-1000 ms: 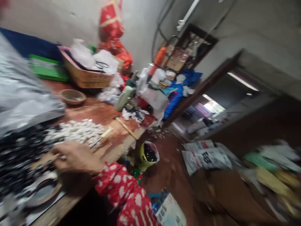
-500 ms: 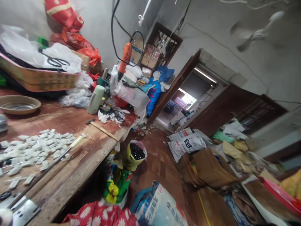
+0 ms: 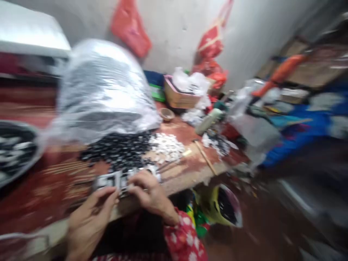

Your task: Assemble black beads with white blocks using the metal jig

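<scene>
At the front edge of the workbench, my left hand (image 3: 91,217) has its thumb and index finger pressed together. Whatever is in that pinch is too blurred to make out. My right hand (image 3: 150,194) is just across from it, thumb and fingers curled together over a metal fixture (image 3: 107,180) with dark slots. If it holds a small part, my fingers hide it. Behind the fixture lies a heap of small glossy black pieces (image 3: 119,148). To its right is a pile of small white pieces (image 3: 168,146).
A big clear plastic bag (image 3: 106,90) bulges behind the black heap. A basin rim (image 3: 40,152) shows at left. A hammer (image 3: 205,157) and a pale green flask (image 3: 208,121) are on the right. An orange electric screwdriver (image 3: 282,74) hangs there. A yellow bag (image 3: 214,208) stands below.
My view has swung left and down from the room and doorway to the bench. Both hands, the black heap and the big plastic bag have come into view.
</scene>
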`<state>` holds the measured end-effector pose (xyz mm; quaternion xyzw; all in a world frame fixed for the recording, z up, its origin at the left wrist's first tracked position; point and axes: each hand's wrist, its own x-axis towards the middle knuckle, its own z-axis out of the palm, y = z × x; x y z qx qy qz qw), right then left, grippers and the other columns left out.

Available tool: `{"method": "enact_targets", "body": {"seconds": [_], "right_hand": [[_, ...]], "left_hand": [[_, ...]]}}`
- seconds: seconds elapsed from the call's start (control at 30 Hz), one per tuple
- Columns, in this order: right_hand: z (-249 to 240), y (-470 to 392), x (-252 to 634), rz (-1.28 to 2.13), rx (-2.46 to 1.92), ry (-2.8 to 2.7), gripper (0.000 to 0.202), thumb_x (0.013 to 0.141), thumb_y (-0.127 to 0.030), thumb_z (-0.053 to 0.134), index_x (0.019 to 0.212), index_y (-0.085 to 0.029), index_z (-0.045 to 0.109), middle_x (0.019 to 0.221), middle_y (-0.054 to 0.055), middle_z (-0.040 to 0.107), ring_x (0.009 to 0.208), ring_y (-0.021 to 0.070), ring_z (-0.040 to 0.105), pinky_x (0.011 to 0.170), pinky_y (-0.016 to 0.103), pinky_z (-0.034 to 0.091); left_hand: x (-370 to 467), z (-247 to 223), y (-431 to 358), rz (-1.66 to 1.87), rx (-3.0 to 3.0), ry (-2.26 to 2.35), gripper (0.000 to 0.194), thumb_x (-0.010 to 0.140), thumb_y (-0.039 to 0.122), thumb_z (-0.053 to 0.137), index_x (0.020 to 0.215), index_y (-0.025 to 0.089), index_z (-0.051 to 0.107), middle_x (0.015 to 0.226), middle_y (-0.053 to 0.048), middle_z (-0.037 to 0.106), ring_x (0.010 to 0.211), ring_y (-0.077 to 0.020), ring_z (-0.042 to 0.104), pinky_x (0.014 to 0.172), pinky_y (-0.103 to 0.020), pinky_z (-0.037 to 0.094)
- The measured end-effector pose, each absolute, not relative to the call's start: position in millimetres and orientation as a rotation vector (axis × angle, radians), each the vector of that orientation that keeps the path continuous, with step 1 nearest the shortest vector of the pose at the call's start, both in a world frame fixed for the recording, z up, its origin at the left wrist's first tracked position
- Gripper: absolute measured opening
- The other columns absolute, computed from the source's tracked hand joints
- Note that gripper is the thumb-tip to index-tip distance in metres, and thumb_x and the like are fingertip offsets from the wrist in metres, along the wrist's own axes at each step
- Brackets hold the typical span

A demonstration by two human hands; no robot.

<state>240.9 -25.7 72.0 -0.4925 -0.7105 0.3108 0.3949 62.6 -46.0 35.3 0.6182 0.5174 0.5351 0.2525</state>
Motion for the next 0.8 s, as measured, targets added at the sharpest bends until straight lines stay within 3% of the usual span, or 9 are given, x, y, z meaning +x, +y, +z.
{"method": "enact_targets", "body": {"seconds": [0.1,0.3,0.47,0.67,0.8], "right_hand": [[73.1,-3.9,248.9,0.764,-1.284,-1.759,0.013,0.1,-0.01,0.065,0.099,-0.023,0.07,0.096,0.001,0.063,0.095,0.0185,0.06,0.087,0.029,0.047],[73.7,21.4,230.9,0.643,-1.325,-2.047,0.013,0.097,-0.007,0.07,0.099,-0.02,0.069,0.098,0.003,0.064,0.097,0.0211,0.057,0.085,0.032,0.044],[60.1,33.8,212.9,0.488,-1.374,-2.252,0.006,0.099,-0.017,0.074,0.104,-0.021,0.073,0.099,0.004,0.068,0.096,0.0227,0.055,0.083,0.034,0.043],[49.7,39.7,213.2,0.397,-1.391,-2.2,0.01,0.099,-0.035,0.077,0.105,-0.027,0.079,0.095,0.003,0.07,0.094,0.0221,0.057,0.081,0.035,0.04],[43.7,40.3,213.7,0.366,-1.399,-2.169,0.012,0.098,-0.037,0.079,0.106,-0.029,0.081,0.094,0.002,0.07,0.093,0.0218,0.057,0.081,0.036,0.038]], "left_hand": [[31.1,35.5,-28.2,1.539,1.845,1.488,0.008,0.099,0.027,0.07,0.105,0.023,0.074,0.093,0.001,0.076,0.08,-0.0132,0.072,0.075,-0.023,0.056],[8.3,43.3,-6.2,1.544,2.157,1.495,0.015,0.097,0.013,0.068,0.11,0.021,0.071,0.102,-0.004,0.075,0.094,-0.0188,0.067,0.09,-0.033,0.053],[6.8,34.7,-1.6,1.477,2.31,1.477,0.019,0.096,0.012,0.069,0.112,0.02,0.071,0.107,-0.006,0.075,0.101,-0.0232,0.064,0.094,-0.038,0.052],[11.5,24.1,-0.1,1.359,2.38,1.617,0.015,0.097,0.019,0.07,0.111,0.022,0.072,0.112,-0.007,0.075,0.108,-0.0267,0.061,0.095,-0.042,0.047],[13.6,23.9,1.3,1.302,2.406,1.665,0.013,0.098,0.022,0.07,0.111,0.023,0.074,0.114,-0.007,0.075,0.11,-0.0278,0.061,0.093,-0.042,0.045]]}}
